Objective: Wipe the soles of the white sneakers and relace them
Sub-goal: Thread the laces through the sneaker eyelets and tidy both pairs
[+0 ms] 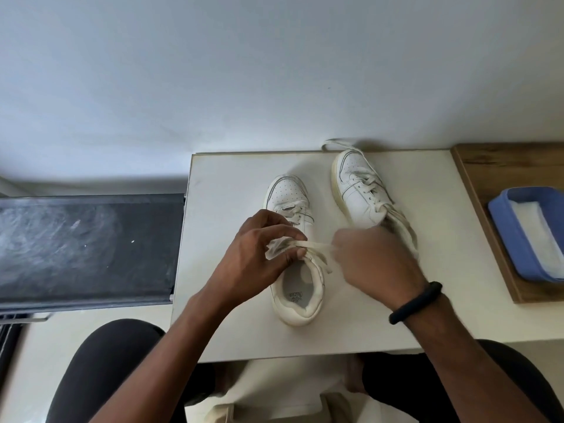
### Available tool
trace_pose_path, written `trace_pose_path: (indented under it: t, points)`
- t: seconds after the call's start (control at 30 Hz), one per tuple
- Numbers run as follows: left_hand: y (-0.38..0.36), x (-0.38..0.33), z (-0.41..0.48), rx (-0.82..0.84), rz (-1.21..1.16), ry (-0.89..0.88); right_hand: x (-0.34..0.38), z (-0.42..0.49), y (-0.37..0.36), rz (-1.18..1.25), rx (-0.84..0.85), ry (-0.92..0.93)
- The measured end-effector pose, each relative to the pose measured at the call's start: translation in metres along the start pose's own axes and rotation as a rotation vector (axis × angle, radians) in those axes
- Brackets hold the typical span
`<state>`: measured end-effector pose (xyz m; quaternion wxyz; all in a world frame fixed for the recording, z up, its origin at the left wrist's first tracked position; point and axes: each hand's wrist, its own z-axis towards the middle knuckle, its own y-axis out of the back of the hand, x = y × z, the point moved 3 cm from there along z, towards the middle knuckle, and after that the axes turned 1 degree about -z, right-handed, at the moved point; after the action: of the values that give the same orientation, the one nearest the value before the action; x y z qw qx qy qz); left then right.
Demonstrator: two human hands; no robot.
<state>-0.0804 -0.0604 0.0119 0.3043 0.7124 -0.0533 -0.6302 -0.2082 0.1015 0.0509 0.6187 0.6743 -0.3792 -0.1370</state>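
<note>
Relacing near sneaker (300, 300) on worktop (427, 300) | my left grip (259, 248) pinches its lace (317, 245) | right grip (372, 261) blurred, cannot tell its hold | far sneaker (360, 190) threaded, ends loose | wiping progress not judgeable

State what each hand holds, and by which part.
Left hand pinches a crumpled white wipe around the lace of the near sneaker. Right hand, blurred, seems to pinch the same lace further along.

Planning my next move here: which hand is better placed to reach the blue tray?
Probably the right hand: the blue tray sits on its side, though it must first release the lace. The left hand pinches the lace and a crumpled wipe.
</note>
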Motion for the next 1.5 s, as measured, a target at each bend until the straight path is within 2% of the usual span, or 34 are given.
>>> trace_pose_path:
  t: [0.07,0.1,0.27,0.3,0.37,0.4,0.43,0.57,0.6,0.63,0.73,0.8,0.87,0.97,1.1,1.17,1.27,1.4,1.5]
  points:
    - [0.002,0.002,0.001,0.033,0.002,0.000,-0.022,0.002,0.018,0.142,-0.074,-0.102]
    - [0.002,0.003,0.002,0.052,0.002,0.005,-0.033,0.002,0.029,0.285,-0.058,-0.136]
    - [0.007,0.006,0.003,0.111,-0.024,0.024,-0.057,-0.011,0.059,1.314,0.077,-0.120]
    - [0.007,0.006,0.003,0.114,-0.026,0.021,-0.056,-0.012,0.058,1.558,0.154,-0.063]
    - [0.008,0.007,0.003,0.114,-0.031,0.023,-0.047,-0.013,0.056,2.091,0.451,0.150]
    - [0.007,0.008,0.003,0.114,-0.038,0.024,-0.042,-0.013,0.056,2.255,0.563,0.211]
    - [0.007,0.009,0.003,0.113,-0.045,0.024,-0.038,-0.013,0.056,2.318,0.609,0.260]
    - [0.006,0.012,0.004,0.095,-0.036,0.022,-0.025,-0.014,0.045,2.308,0.580,0.398]
    - [0.006,0.012,0.003,0.094,-0.032,0.023,-0.022,-0.013,0.041,2.286,0.515,0.411]
    - [0.006,0.012,0.003,0.095,-0.027,0.022,-0.019,-0.011,0.038,2.207,0.389,0.396]
    - [0.006,0.010,0.002,0.096,-0.021,0.026,-0.017,-0.008,0.039,1.817,-0.138,0.175]
    - [0.006,0.007,0.002,0.074,-0.025,0.034,-0.022,-0.008,0.046,1.823,-0.311,0.066]
    - [0.004,0.004,0.000,-0.006,0.018,0.017,-0.034,-0.009,0.049,1.858,-0.416,-0.031]
    - [-0.006,-0.004,0.000,-0.166,0.078,-0.014,-0.044,-0.008,0.049,1.825,-0.446,-0.113]
    - [-0.010,-0.002,0.003,-0.207,-0.132,0.143,-0.030,-0.014,0.045,1.455,-0.647,-0.081]
    - [-0.008,-0.001,0.005,-0.179,-0.217,0.201,-0.013,-0.017,0.043,1.266,-0.617,0.046]
    - [-0.007,-0.002,0.006,-0.139,-0.211,0.211,0.011,-0.019,0.034,1.071,-0.453,0.181]
    - [-0.006,-0.002,0.006,-0.124,-0.223,0.218,0.024,-0.014,0.006,0.483,-0.351,0.245]
    - [-0.003,0.002,0.007,-0.034,-0.191,0.179,0.029,-0.012,-0.005,0.198,-0.259,0.234]
